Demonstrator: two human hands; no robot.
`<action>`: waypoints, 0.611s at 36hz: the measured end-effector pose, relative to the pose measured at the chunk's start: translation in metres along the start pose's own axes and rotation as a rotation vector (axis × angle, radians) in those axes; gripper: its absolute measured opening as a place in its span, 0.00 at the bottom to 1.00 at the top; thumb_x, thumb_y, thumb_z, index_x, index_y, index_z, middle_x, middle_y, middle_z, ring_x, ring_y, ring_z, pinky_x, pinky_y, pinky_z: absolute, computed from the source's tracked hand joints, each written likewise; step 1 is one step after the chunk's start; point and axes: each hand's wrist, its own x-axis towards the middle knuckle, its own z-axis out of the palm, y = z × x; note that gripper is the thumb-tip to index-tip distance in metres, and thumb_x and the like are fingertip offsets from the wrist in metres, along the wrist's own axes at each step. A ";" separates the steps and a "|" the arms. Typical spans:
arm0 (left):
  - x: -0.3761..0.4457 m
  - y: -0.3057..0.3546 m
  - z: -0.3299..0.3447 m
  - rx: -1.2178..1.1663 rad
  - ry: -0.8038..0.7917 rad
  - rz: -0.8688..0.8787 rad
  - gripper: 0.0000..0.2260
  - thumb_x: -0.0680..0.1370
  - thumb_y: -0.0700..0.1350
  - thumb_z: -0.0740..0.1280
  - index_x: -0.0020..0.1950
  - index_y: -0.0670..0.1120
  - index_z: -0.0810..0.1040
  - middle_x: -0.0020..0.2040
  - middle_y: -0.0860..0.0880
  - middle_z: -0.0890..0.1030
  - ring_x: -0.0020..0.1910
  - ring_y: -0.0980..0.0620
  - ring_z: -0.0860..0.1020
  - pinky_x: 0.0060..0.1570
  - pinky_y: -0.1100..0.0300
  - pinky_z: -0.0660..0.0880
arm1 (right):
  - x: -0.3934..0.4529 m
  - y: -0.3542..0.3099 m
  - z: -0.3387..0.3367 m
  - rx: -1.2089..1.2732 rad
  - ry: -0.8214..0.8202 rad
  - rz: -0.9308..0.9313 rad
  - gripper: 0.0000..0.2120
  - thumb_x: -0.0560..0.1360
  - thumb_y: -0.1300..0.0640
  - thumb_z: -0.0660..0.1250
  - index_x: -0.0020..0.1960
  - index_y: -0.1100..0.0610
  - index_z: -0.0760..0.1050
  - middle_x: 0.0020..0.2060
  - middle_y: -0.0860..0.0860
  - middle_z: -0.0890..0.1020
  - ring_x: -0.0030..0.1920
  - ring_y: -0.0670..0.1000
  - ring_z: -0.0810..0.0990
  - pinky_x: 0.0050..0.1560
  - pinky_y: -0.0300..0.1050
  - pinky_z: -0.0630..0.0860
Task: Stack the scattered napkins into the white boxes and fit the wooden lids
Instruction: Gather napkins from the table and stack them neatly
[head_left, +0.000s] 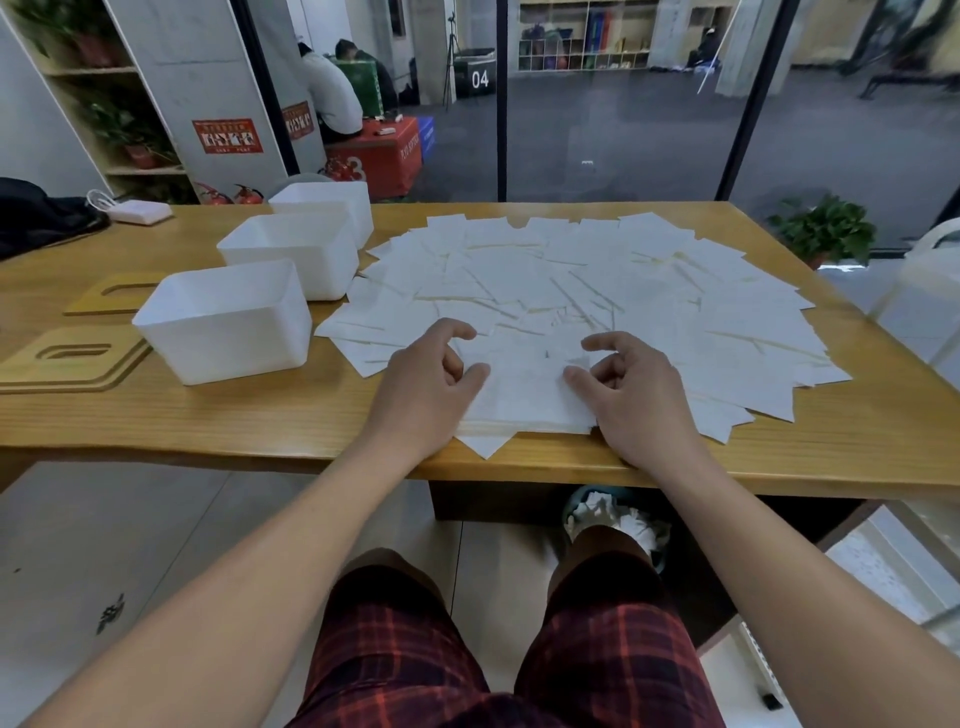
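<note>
Wooden table (218, 415) fills our view, with scattered napkins (597, 291) fanned from centre to 3 o'clock. At 6 o'clock our left hand (423, 387) and right hand (631, 392) bracket a small squared stack (524, 395), fingers loosely curled, thumbs pressing its top. We judge the sheets light, limp and slippery, best pinched at opposite edges. Three white boxes (228, 322) and wooden lids (67, 358) wait at 9 to 10 o'clock.

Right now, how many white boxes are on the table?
3, in a row left of the napkins: nearest white box, middle white box, far white box, partly hidden behind it.
</note>
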 end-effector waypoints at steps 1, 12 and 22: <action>-0.001 0.000 0.000 0.023 0.003 0.007 0.15 0.83 0.51 0.73 0.68 0.55 0.78 0.38 0.54 0.82 0.38 0.58 0.80 0.44 0.63 0.76 | -0.001 0.000 0.000 -0.006 0.004 0.000 0.15 0.80 0.45 0.75 0.64 0.46 0.79 0.44 0.46 0.84 0.39 0.45 0.82 0.40 0.35 0.75; 0.008 -0.038 -0.022 0.297 0.109 -0.033 0.09 0.86 0.51 0.66 0.64 0.52 0.80 0.54 0.56 0.80 0.57 0.53 0.76 0.51 0.58 0.74 | -0.011 -0.005 -0.002 0.003 -0.052 -0.117 0.08 0.79 0.50 0.77 0.56 0.43 0.82 0.54 0.41 0.78 0.45 0.49 0.78 0.47 0.37 0.76; 0.001 -0.042 -0.017 0.425 0.035 -0.040 0.21 0.82 0.64 0.65 0.66 0.50 0.79 0.55 0.52 0.79 0.59 0.49 0.75 0.61 0.47 0.77 | -0.015 -0.003 0.001 -0.068 -0.201 -0.215 0.04 0.77 0.46 0.77 0.50 0.42 0.84 0.52 0.40 0.83 0.48 0.47 0.79 0.48 0.40 0.74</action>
